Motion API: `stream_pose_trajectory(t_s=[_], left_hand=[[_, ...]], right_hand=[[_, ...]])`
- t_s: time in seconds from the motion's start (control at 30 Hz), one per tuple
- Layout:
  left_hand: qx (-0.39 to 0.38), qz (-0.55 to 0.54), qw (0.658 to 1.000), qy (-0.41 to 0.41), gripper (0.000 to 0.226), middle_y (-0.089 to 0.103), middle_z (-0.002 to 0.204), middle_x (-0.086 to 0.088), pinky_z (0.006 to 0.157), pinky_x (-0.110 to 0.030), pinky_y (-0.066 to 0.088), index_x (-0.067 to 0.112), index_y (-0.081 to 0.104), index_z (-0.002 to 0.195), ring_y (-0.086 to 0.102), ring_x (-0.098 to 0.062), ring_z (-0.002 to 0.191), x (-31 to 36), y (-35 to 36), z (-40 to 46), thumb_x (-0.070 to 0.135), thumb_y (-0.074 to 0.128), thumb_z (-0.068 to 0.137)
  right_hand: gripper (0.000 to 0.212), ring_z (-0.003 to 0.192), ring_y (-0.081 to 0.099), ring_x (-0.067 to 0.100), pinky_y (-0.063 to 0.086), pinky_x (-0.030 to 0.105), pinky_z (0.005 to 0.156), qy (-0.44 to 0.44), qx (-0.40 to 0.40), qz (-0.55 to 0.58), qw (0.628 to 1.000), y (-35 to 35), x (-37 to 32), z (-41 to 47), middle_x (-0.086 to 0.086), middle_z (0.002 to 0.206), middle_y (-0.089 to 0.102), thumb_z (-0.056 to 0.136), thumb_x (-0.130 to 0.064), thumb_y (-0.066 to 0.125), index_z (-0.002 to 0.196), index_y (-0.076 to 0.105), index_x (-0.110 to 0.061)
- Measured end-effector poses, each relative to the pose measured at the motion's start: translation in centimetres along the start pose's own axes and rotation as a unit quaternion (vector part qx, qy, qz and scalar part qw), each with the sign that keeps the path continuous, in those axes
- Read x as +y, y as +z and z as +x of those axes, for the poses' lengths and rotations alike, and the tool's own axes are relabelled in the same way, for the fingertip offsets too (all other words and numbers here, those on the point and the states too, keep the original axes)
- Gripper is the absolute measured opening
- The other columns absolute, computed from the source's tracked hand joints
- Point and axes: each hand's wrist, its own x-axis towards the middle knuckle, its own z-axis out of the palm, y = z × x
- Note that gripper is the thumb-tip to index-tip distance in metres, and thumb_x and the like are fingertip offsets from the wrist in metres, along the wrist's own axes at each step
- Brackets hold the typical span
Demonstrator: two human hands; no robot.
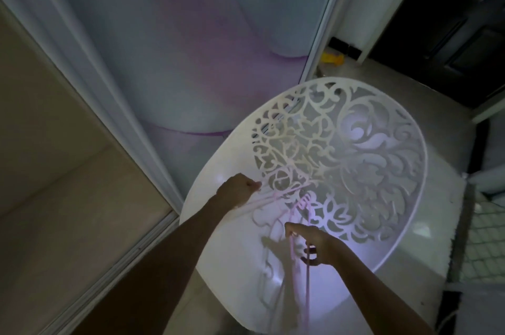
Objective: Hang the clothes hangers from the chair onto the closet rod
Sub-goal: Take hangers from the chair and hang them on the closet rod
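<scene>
A white round chair (382, 170) with a cut-out scroll pattern fills the lower middle of the view. Several thin pink clothes hangers (297, 203) lie bunched on its seat. My left hand (237, 188) is closed on one end of the hangers at the seat's left side. My right hand (314, 243) grips the hangers nearer to me, with their pink arms hanging down below it. The closet rod is not in view.
A sliding closet door (169, 56) with a white and purple pattern stands behind the chair. The open closet interior (54, 170) is at the left. A yellow object (332, 57) lies on the floor at the back. A white mat edge (451, 225) sits right of the chair.
</scene>
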Motion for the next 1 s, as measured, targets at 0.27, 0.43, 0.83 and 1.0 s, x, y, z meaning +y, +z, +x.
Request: stream_pose_trajectory(t_s=[0.27, 0.43, 0.83, 1.0], left_hand=[[-0.046, -0.154, 0.981, -0.111, 0.035, 0.064, 0.088, -0.019, 0.043, -0.021, 0.048, -0.004, 0.062, 0.119, 0.047, -0.015, 0.056, -2.1, 3.9, -1.0, 0.019, 0.044, 0.099], [-0.078, -0.203, 0.966, -0.137, 0.033, 0.039, 0.061, -0.006, 0.047, -0.022, 0.049, 0.001, 0.063, 0.108, 0.039, -0.013, 0.053, -4.0, 7.0, -1.0, 0.026, 0.043, 0.099], [0.129, 0.143, 0.981, 0.038, 0.037, 0.072, 0.1, -0.005, 0.079, -0.033, 0.052, 0.017, 0.062, 0.109, 0.067, -0.024, 0.092, -6.3, 12.1, -5.3, 0.036, 0.031, 0.101], [0.118, 0.088, 0.989, 0.017, 0.037, 0.071, 0.107, -0.005, 0.079, -0.029, 0.046, 0.013, 0.066, 0.106, 0.065, -0.024, 0.097, -6.5, 8.3, -8.3, 0.033, 0.035, 0.101]], right_hand=[[0.02, 0.07, 0.04, 0.012, 0.039, 0.025, 0.07, -0.024, 0.024, 0.013, 0.999, -2.4, 1.7, -1.7, 0.001, 0.079, 0.04, 0.069, -0.029, 0.066, 0.07, 0.05, -0.017], [0.029, 0.082, 0.044, 0.013, 0.037, 0.026, 0.069, -0.087, 0.046, 0.031, 0.995, -4.2, 2.5, 0.4, -0.002, 0.101, 0.049, 0.053, -0.035, 0.062, 0.075, 0.057, -0.018], [0.057, 0.092, 0.042, 0.021, 0.04, 0.027, 0.067, -0.086, 0.035, 0.077, 0.993, -5.5, 3.8, -0.4, -0.003, 0.095, 0.045, 0.036, -0.031, 0.06, 0.091, 0.061, -0.016], [0.047, 0.071, 0.042, 0.02, 0.045, 0.027, 0.06, -0.054, 0.005, 0.095, 0.994, -6.0, 3.1, -4.5, 0.006, 0.088, 0.04, 0.038, -0.029, 0.066, 0.081, 0.053, -0.016]])
